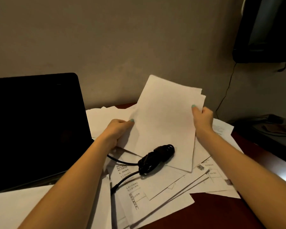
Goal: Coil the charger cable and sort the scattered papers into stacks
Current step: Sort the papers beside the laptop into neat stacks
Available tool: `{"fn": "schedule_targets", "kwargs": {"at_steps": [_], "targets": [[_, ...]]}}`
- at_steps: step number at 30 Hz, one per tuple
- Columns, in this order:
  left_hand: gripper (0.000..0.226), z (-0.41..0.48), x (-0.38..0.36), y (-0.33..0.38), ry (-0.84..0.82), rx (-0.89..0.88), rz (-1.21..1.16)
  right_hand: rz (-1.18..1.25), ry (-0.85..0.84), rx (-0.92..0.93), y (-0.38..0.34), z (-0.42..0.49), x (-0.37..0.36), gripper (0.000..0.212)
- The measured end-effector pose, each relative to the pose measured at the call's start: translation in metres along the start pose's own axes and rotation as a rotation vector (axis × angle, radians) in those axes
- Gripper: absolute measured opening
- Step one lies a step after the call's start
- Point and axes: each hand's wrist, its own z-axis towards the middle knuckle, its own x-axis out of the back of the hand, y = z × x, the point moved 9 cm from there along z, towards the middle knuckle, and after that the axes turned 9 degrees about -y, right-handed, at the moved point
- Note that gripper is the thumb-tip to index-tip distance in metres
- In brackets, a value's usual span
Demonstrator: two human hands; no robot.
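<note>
I hold a small sheaf of white papers (165, 119) tilted up above the desk. My left hand (117, 131) grips its left edge, thumb on top. My right hand (202, 118) pinches its right edge. Just below the sheaf lies the black charger cable (157, 158), bundled into a coil, with two loose ends running left and down over the sheets. Scattered papers (163, 192), some printed with text and tables, cover the desk under it.
A black laptop (35, 126) with a dark screen stands open at the left. The dark red desk (213, 212) shows at the lower right. A black object (264, 30) hangs on the wall at upper right, a thin wire trailing down.
</note>
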Motion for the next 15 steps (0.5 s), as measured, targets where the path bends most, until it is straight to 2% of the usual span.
{"fn": "schedule_targets", "kwargs": {"at_steps": [2,4,6,8,10,11,13,15], "targets": [[0.030,-0.001,-0.011,0.000,-0.094,-0.006,-0.007,0.059,-0.044,-0.015,-0.001,0.005,-0.006,0.019],[0.029,0.000,-0.014,0.003,-0.101,-0.030,0.041,0.086,-0.119,-0.047,0.000,0.004,-0.015,0.014],[0.030,0.001,-0.009,0.008,-0.041,-0.084,0.090,0.064,-0.203,-0.084,0.002,-0.001,-0.024,0.015],[0.030,0.001,-0.004,0.013,0.029,-0.158,0.152,0.106,-0.345,-0.120,0.006,-0.008,-0.035,0.026],[0.022,0.001,0.000,0.016,0.088,-0.206,0.210,0.142,-0.501,-0.159,0.014,-0.020,-0.045,0.037],[0.019,0.000,0.001,0.016,0.107,-0.218,0.226,0.148,-0.541,-0.160,0.013,-0.025,-0.048,0.036],[0.022,0.000,0.004,0.015,0.128,-0.219,0.210,0.150,-0.514,-0.112,0.000,-0.029,-0.047,0.023],[0.028,-0.002,0.005,0.017,0.115,-0.237,0.124,0.133,-0.392,0.007,-0.022,-0.023,-0.039,0.015]]}}
